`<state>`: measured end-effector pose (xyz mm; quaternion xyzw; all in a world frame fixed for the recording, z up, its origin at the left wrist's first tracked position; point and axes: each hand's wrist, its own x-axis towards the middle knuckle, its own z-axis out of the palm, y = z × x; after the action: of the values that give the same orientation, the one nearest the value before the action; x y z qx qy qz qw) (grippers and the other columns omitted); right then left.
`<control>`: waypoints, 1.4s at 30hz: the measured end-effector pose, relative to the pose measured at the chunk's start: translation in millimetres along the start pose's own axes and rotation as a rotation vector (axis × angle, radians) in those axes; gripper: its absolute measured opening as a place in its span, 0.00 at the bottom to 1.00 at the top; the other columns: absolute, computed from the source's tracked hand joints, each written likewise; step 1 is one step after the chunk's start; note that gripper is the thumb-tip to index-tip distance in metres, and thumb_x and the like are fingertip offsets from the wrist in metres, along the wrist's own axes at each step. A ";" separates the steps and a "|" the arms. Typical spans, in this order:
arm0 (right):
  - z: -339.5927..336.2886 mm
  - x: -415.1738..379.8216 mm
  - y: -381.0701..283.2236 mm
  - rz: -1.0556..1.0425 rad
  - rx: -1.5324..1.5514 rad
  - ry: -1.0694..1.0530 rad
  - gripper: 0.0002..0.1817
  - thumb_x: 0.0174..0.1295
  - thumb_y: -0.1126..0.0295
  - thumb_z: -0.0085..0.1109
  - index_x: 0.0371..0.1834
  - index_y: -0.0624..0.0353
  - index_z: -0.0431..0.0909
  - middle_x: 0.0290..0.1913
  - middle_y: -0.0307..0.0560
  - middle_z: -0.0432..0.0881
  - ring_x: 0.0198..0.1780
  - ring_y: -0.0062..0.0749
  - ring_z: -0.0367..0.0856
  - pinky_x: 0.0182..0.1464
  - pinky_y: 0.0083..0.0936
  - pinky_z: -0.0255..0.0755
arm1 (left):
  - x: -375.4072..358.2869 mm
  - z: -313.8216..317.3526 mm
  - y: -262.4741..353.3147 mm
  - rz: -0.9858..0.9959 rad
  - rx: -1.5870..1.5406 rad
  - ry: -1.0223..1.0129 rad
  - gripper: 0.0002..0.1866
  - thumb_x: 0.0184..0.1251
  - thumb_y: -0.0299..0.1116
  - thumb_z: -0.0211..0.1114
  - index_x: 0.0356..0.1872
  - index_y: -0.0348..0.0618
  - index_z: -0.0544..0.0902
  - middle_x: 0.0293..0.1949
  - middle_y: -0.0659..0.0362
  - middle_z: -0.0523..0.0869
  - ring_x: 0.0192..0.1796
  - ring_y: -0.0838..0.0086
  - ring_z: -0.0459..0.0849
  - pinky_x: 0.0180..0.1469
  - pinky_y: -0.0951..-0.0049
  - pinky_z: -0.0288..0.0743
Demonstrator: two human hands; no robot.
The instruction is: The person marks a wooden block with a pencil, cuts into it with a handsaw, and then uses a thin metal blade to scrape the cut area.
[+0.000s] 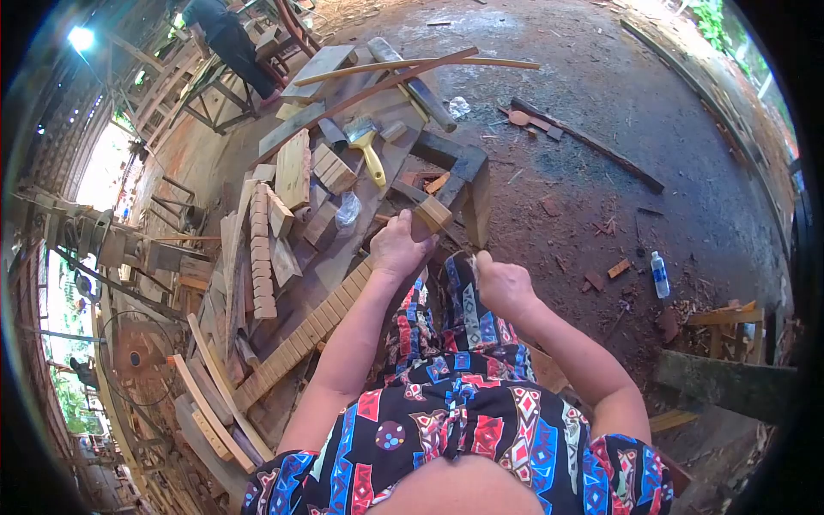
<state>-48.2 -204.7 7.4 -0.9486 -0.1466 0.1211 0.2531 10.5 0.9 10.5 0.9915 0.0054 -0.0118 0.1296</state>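
Observation:
My left hand [397, 249] is closed round a small wooden block [432, 215], whose light end points away from me. Just right of it, my right hand [504, 284] is closed in front of my lap; what it grips is too small to make out. Beyond the block stands a dark frame [468, 163] at the bench corner. A brush with a yellow handle [372, 163] lies on the bench, near a crumpled clear plastic piece [348, 209]. A long notched wooden strip [309, 330] runs under my left forearm.
Wood blocks [333, 169] and long strips [260, 249] crowd the bench at left. Curved pieces [210, 403] lie lower left. A bottle [660, 275], a dark bar [592, 146] and wood scraps are on the floor at right. Another person [227, 39] stands at upper left.

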 end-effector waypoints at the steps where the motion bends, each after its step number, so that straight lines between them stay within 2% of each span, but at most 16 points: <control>1: -2.4 -1.7 -0.7 0.003 -0.004 -0.002 0.09 0.58 0.72 0.48 0.40 0.64 0.68 0.27 0.62 0.82 0.33 0.57 0.83 0.37 0.47 0.75 | 0.5 -0.4 -0.3 0.005 -0.002 0.000 0.33 0.50 0.56 0.69 0.49 0.41 0.73 0.43 0.49 0.83 0.45 0.54 0.84 0.46 0.56 0.77; 3: -5.7 -4.8 -3.2 0.015 0.008 -0.030 0.08 0.59 0.72 0.47 0.39 0.63 0.67 0.26 0.62 0.82 0.33 0.57 0.83 0.37 0.48 0.75 | 0.2 -1.9 2.3 0.013 -0.005 -0.001 0.32 0.49 0.56 0.69 0.48 0.41 0.73 0.42 0.49 0.83 0.45 0.56 0.84 0.45 0.57 0.78; 5: -6.3 0.3 -7.7 0.012 0.015 -0.014 0.08 0.58 0.72 0.47 0.39 0.63 0.67 0.27 0.62 0.82 0.34 0.57 0.84 0.37 0.48 0.75 | -0.4 -6.1 4.5 -0.011 0.007 -0.036 0.33 0.50 0.56 0.69 0.48 0.41 0.72 0.43 0.49 0.83 0.45 0.53 0.84 0.45 0.55 0.76; 12: 2.8 38.3 -15.0 -0.008 0.012 0.016 0.09 0.58 0.72 0.48 0.41 0.62 0.68 0.29 0.61 0.83 0.36 0.56 0.84 0.39 0.47 0.76 | -0.8 -3.6 2.2 0.001 0.015 -0.006 0.33 0.49 0.56 0.69 0.47 0.41 0.72 0.41 0.48 0.83 0.44 0.52 0.84 0.46 0.55 0.76; 22: -3.6 2.4 -1.6 0.000 -0.013 0.011 0.07 0.62 0.69 0.47 0.38 0.60 0.67 0.25 0.61 0.81 0.32 0.58 0.83 0.36 0.50 0.74 | -0.9 -1.4 -0.3 0.003 0.002 -0.007 0.33 0.49 0.56 0.69 0.49 0.42 0.72 0.42 0.49 0.83 0.45 0.53 0.84 0.46 0.56 0.76; 24: -7.6 6.6 -1.6 -0.041 0.044 0.125 0.07 0.64 0.67 0.47 0.36 0.59 0.66 0.23 0.60 0.80 0.30 0.57 0.82 0.34 0.51 0.74 | 0.8 -0.8 1.1 0.011 -0.001 0.004 0.33 0.50 0.56 0.69 0.49 0.42 0.72 0.43 0.49 0.83 0.45 0.53 0.84 0.46 0.56 0.76; 30: -6.8 17.1 -4.9 -0.053 0.063 0.140 0.09 0.66 0.64 0.47 0.37 0.59 0.67 0.23 0.60 0.80 0.30 0.55 0.83 0.32 0.49 0.74 | 0.2 -3.9 4.9 -0.016 0.035 -0.043 0.34 0.51 0.57 0.68 0.53 0.44 0.72 0.45 0.49 0.82 0.46 0.53 0.83 0.47 0.56 0.76; 36: 4.0 21.4 -5.5 -0.072 0.024 0.114 0.09 0.63 0.66 0.48 0.37 0.61 0.67 0.24 0.59 0.81 0.30 0.54 0.83 0.33 0.47 0.75 | -0.6 2.1 -1.5 0.013 0.013 0.032 0.36 0.50 0.56 0.69 0.55 0.44 0.71 0.45 0.48 0.82 0.46 0.53 0.84 0.47 0.55 0.76; 42: 5.1 19.7 -6.1 -0.040 0.007 0.093 0.07 0.59 0.71 0.48 0.37 0.61 0.67 0.25 0.60 0.81 0.31 0.55 0.84 0.34 0.47 0.75 | -0.4 -0.2 0.9 -0.004 0.024 -0.006 0.37 0.49 0.56 0.69 0.56 0.44 0.71 0.44 0.48 0.82 0.45 0.54 0.84 0.46 0.56 0.77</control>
<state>-32.8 -190.6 3.2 -0.9491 -0.1532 0.0721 0.2655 10.0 0.1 10.9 0.9929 0.0067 -0.0151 0.1174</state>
